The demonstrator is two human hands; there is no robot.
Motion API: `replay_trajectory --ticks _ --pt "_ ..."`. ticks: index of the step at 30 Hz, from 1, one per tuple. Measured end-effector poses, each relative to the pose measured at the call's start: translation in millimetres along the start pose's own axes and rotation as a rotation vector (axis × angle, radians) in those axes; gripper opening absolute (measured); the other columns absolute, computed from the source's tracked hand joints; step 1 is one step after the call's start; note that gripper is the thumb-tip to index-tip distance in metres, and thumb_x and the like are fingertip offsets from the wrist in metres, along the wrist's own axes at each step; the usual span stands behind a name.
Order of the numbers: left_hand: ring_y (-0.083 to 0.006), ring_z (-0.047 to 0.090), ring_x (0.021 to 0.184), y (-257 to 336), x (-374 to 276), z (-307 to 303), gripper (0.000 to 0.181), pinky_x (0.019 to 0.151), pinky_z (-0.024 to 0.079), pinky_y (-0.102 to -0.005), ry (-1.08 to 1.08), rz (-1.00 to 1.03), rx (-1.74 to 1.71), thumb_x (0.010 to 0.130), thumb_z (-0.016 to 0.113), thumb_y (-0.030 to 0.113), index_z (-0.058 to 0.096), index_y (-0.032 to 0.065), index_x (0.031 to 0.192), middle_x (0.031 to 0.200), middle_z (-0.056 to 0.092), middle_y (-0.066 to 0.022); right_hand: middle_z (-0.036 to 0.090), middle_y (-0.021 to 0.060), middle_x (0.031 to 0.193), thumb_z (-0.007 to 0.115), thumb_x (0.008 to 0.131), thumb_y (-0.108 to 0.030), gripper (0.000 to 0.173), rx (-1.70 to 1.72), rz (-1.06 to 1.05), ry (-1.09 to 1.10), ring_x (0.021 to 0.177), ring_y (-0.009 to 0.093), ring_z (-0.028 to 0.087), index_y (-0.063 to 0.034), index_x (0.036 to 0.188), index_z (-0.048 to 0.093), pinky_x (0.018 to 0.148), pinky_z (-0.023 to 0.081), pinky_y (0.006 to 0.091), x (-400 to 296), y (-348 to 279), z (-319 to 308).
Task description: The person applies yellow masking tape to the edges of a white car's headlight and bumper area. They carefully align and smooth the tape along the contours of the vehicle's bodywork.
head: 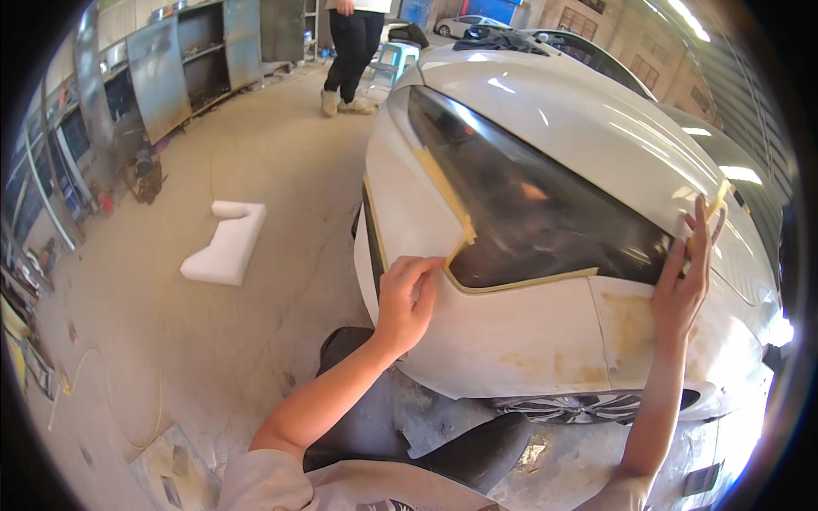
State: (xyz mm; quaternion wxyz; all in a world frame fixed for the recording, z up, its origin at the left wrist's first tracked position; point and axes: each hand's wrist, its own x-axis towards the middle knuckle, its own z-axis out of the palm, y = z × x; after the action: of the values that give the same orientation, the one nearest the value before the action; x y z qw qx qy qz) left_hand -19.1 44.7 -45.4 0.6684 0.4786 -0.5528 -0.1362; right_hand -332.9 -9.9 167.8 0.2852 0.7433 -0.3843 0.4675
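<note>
Before me is the front corner of a white car, its dark headlight edged along the lower and inner sides with yellow masking tape. My left hand has its thumb and forefinger pinched together at the tape's corner, beside the headlight's pointed lower notch; whether tape lies between the fingertips cannot be told. My right hand is raised at the headlight's outer end, fingers pointing up. A roll of masking tape shows partly behind its fingers, apparently held there. Tan patches mark the bumper and fender.
A white foam block lies on the floor at left. Metal cabinets line the wall. A person stands near a light-blue stool. A yellow cord or hose runs over the floor. The car's wheel is below.
</note>
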Motion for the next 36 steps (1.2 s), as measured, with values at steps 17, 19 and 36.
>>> replay_trajectory --ticks 17,19,36 --pt "-0.0258 0.06 0.095 -0.6 -10.7 -3.2 0.037 0.087 0.05 -0.0342 0.025 0.128 0.236 0.093 0.065 0.001 0.069 0.0022 0.129 0.11 0.059 -0.0124 0.063 0.0181 0.14 0.053 0.095 0.005 0.051 -0.041 -0.104 0.034 0.128 0.036 0.061 -0.0051 0.145 0.056 0.109 0.047 0.0426 4.9 -5.2 -2.5" --pt "-0.0263 0.06 0.096 11.4 -5.0 -2.9 0.034 0.087 0.05 -0.0348 0.098 0.219 0.34 0.093 0.065 0.002 0.069 0.0015 0.127 0.111 0.059 -0.0126 0.063 0.0179 0.14 0.055 0.094 0.004 0.051 -0.025 -0.151 0.057 0.128 0.036 0.061 -0.0062 0.144 0.057 0.108 0.047 0.0425 8.7 -5.3 -2.2" --pt "-0.0185 0.061 0.074 132.2 71.5 62.6 0.034 0.066 0.043 -0.0343 -0.034 0.854 0.586 0.06 0.083 0.003 0.06 0.0145 0.081 0.085 0.059 0.002 0.064 0.015 0.139 0.059 0.091 0.003 0.054 0.017 -0.149 0.142 0.121 0.034 0.065 -0.0091 0.143 0.058 0.101 0.051 0.0423 6.7 -1.5 0.9"
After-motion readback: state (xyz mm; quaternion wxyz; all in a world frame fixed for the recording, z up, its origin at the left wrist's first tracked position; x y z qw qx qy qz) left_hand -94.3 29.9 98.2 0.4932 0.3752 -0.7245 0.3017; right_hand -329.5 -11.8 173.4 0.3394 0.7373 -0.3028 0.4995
